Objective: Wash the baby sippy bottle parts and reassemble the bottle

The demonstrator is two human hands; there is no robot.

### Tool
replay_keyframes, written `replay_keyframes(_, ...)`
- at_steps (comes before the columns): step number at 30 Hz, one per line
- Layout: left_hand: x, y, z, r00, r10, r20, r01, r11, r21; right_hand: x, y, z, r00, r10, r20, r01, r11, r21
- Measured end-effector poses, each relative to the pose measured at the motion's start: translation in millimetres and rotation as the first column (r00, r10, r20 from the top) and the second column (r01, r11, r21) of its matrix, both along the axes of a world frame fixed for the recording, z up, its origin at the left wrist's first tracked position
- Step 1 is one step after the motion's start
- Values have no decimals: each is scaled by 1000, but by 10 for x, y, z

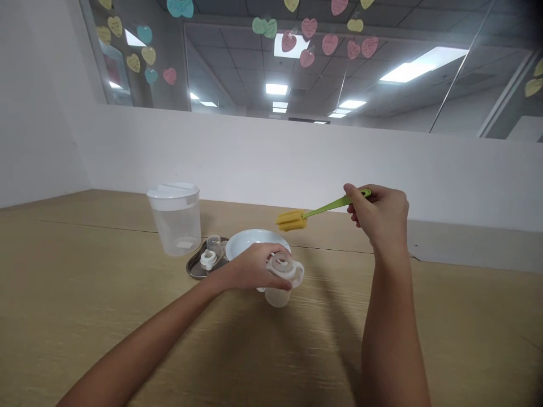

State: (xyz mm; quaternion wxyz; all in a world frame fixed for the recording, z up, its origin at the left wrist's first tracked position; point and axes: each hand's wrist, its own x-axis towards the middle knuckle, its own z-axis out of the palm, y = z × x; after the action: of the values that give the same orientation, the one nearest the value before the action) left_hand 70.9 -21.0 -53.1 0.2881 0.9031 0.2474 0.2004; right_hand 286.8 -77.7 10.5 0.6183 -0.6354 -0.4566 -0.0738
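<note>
My left hand [258, 265] is closed around a clear baby bottle [278, 297] with white side handles. The bottle has no cap on and its mouth faces up. Raised to the right, my right hand [382, 212] grips the green handle of a bottle brush [328, 207]. The brush's yellow sponge head [291, 220] points left, above and apart from the bottle. Just behind my left hand sits a white bowl [246, 239], partly hidden by that hand.
A metal tray [195, 268] left of the bowl holds a white bottle collar [208, 259] and a clear dome cap [214, 243]. Farther left stands a translucent lidded bucket [176, 223]. A white wall [254, 155] with a window above it bounds the wooden table [169, 339] at the back.
</note>
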Motion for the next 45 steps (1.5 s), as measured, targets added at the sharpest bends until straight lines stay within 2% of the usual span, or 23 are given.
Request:
replay_keyframes(4,64,56,-164,999,6,-34,-7,1000,-23,-39,37,-3,1000,22,3,-22,998,-53)
replay_keyframes(8,103,85,-253,998,4,-61,-8,998,-63,-67,66,-5,999,41,15,-40,996,-85)
replay_keyframes(20,136,113,-408,996,12,-88,-17,999,-49,-75,97,-25,999,45,12,-43,989,-140)
replay_keyframes(34,121,156,-491,998,-22,-63,16,996,-93,-125,170,-65,996,55,72,-40,981,-188)
replay_keyframes(37,86,125,-392,997,-43,-61,35,991,-133,-92,208,-87,998,42,53,-31,980,-199)
replay_keyframes(41,-101,127,-24,997,-78,-8,75,983,-169,39,297,-163,998,1,61,13,975,-222)
replay_keyframes(43,-266,187,187,997,-18,78,26,995,-94,117,377,-227,995,-23,99,49,962,-269)
replay_keyframes(45,-464,292,350,981,86,172,-87,996,-1,179,482,-306,989,-32,143,78,939,-336)
